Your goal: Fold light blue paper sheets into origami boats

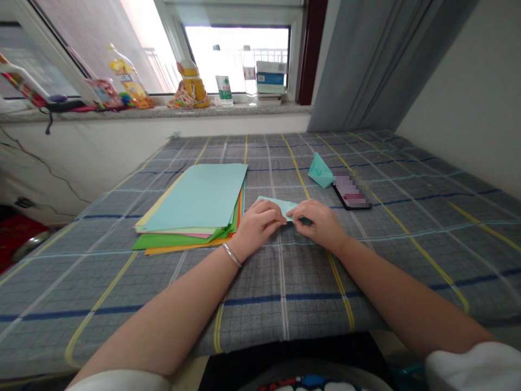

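Note:
Low over the checked cloth, a light blue folded piece of paper (pixel 280 205) lies between my two hands. My left hand (pixel 262 220), with a silver bangle at the wrist, is closed on its left part, fingertips at the near edge. My right hand (pixel 316 221) pinches the right end, thumb and forefinger close to the left fingertips. The fingers hide much of the paper's near side. To the left sits a stack of coloured paper (pixel 199 198), a light blue sheet on top and green, yellow and orange edges below. A folded turquoise paper shape (pixel 320 170) stands beyond my right hand.
A phone (pixel 352 191) lies beside the turquoise shape. The checked cloth (pixel 252 315) covers the surface. On the windowsill (pixel 240 112) at the back stand bottles, a yellow container (pixel 194 89) and small boxes (pixel 271 79). A grey curtain (pixel 366 65) hangs at the back right.

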Demonstrator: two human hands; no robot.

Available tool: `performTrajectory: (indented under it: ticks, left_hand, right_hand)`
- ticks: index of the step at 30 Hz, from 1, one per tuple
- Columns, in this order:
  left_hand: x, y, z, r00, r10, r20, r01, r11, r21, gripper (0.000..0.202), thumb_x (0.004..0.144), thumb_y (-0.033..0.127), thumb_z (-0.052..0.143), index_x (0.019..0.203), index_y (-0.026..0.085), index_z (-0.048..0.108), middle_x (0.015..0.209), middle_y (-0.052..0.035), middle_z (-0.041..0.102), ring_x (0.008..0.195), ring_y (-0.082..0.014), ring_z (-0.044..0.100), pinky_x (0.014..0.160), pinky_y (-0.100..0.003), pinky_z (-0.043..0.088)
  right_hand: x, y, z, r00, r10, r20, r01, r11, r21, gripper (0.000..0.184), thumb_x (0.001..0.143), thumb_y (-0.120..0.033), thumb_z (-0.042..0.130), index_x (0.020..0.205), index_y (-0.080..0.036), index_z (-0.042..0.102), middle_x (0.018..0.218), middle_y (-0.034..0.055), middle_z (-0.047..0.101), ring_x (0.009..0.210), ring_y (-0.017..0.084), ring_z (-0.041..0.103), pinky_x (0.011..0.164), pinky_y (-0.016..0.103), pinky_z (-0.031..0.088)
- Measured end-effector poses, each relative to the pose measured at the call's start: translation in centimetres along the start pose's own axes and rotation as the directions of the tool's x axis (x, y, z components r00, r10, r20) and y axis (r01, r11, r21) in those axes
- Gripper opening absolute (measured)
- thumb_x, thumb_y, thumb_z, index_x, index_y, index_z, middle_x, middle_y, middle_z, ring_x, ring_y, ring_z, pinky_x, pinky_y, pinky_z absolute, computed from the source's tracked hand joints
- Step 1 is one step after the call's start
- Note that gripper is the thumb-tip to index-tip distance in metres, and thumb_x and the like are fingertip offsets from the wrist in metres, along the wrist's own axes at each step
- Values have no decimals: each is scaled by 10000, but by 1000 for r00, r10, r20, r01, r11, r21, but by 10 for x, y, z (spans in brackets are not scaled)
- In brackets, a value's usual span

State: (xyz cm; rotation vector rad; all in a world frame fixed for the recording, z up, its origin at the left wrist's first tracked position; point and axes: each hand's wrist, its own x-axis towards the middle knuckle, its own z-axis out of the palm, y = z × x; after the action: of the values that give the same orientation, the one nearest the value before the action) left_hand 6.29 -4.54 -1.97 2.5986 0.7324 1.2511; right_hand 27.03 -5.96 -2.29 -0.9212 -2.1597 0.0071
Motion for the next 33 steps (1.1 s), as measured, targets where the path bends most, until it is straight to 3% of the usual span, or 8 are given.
performTrajectory:
  ticks: [9,16,27,33]
  left_hand:
    - [1,0,-2,992,-101,-75,97,994,-45,103,869,201,583,792,196,651,836,-23,605,833,-156,579,788,-323,492]
    - [1,-2,-8,986,-108,-127,108,994,-13,99,888,204,559,808,198,618,851,-21,606,857,-156,568,814,-322,482]
    - [2,-7,-19,965,-139,-223,156,986,60,98,897,229,537,820,198,587,905,-35,623,913,-167,572,858,-341,476]
    - [1,-9,-21,959,-56,-277,89,990,107,84,886,175,550,826,193,605,937,-34,627,932,-160,588,867,-330,482]
  right_hand:
    - [-6,14,-3,992,120,-33,-120,993,-18,191,781,-148,551,873,-249,684,951,-5,738,896,161,680,844,322,521]
    - [-9,24,-10,982,179,-60,-183,980,-77,191,766,-156,564,876,-240,696,969,1,739,923,182,687,849,341,527]
    - [-10,41,-22,991,119,-67,-129,975,-179,142,740,-149,574,793,-226,681,891,11,737,878,192,674,846,340,496]
    - [-9,38,-24,994,94,-49,-102,973,-207,107,741,-155,579,765,-226,655,881,4,736,898,201,669,849,345,483]
